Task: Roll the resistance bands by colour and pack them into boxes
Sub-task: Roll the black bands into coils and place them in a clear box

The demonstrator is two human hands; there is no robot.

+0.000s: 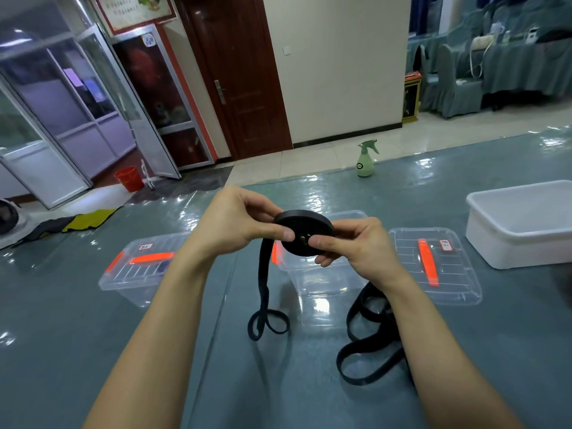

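Observation:
A black resistance band is wound into a flat round roll held above the table between both hands. My left hand pinches its left edge and my right hand grips its right side, thumb on the face. The band's loose tail hangs from the roll down to the table and ends in a small loop. A second black band lies loose on the table under my right forearm. An open clear box stands right behind the roll.
A closed clear box with an orange handle sits to the left. A clear lid with an orange handle lies to the right. A white tub stands at the far right, a green spray bottle at the table's far edge.

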